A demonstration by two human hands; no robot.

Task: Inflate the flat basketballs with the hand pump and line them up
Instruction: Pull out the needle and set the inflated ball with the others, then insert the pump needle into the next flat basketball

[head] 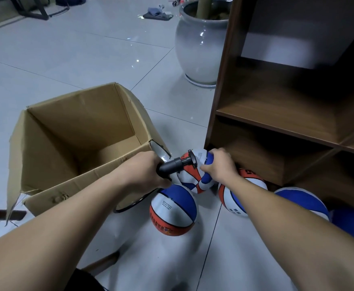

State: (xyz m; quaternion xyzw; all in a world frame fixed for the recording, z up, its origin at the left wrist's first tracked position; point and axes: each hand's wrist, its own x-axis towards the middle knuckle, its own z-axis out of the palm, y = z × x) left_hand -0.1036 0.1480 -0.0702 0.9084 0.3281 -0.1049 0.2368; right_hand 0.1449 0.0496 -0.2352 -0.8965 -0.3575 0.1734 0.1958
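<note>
My left hand [145,172] grips the grey hand pump [175,165], whose T-handle end points right toward a flat, creased red, white and blue basketball [190,179]. My right hand [218,165] grips that flat ball from its right side, just above the floor. A round basketball [173,210] lies on the tiles below the pump. Another round one [234,201] sits under my right forearm. Two more balls [304,200] lie further right beside the shelf, the far-right one partly out of view. The pump's black hose [130,206] loops beneath my left forearm.
An open, empty cardboard box [77,143] stands on the left. A brown wooden shelf unit [287,114] with empty compartments rises on the right. A large white ceramic pot [199,45] sits behind it. Grey floor tiles [66,49] stretch beyond the box.
</note>
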